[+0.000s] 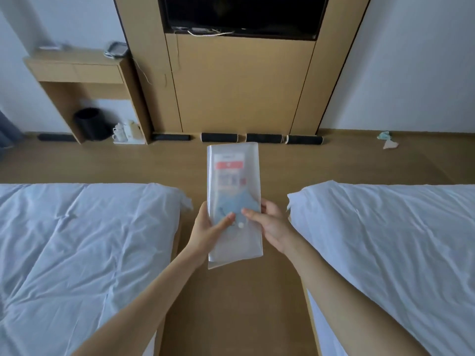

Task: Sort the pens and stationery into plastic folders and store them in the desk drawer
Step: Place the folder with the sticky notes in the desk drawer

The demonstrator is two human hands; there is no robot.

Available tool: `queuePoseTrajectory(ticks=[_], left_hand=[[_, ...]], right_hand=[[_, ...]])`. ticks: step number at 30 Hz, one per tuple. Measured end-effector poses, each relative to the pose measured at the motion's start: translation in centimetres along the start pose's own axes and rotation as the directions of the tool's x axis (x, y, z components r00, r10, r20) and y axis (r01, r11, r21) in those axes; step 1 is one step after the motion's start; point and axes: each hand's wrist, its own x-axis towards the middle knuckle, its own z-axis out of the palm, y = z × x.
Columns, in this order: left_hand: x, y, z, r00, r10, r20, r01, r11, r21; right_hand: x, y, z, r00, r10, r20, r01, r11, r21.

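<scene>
Standing between the beds, the person holds the folder (234, 201) upright in both hands, likely to carry it to the desk (77, 65). Left hand (208, 231) grips its left edge, thumb across the front; right hand (270, 224) pinches the right edge.

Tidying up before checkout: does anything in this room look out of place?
Yes: crumpled scraps lie on the floor by the right wall, and a loose white cord dangles under the TV. The plastic folder is simply held in both hands.
</scene>
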Motion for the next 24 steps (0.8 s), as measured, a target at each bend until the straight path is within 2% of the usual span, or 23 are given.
queuePoseTrajectory(ticks=[3,8,13,19,24], left_hand=[[4.2,0.4,-1.9,0.996,0.013,-0.086,-0.013,1.000,0.005],[12.3,1.0,-4.6,0.979,0.045,-0.199,-0.040,0.999,0.032],[23.1,2.3,-5.6,0.963,0.067,-0.263,-0.050,0.996,0.070],[34.9,5.5,-7.6,0.951,0.004,-0.310,0.004,1.000,0.023],[41.7,6.5,-11.9,0.940,-0.089,-0.328,0.085,0.996,-0.026]], right_hand=[[5.1,-0.6,1.2,0.999,0.021,0.023,-0.021,1.000,-0.016],[14.5,-1.9,2.1,0.987,0.074,0.146,-0.066,0.996,-0.060],[25.7,-5.2,1.9,0.980,0.059,0.189,-0.036,0.992,-0.120],[38.9,-10.5,2.3,0.962,0.089,0.258,-0.041,0.982,-0.187],[47.5,-11.7,4.6,0.937,0.129,0.326,-0.060,0.975,-0.216]])
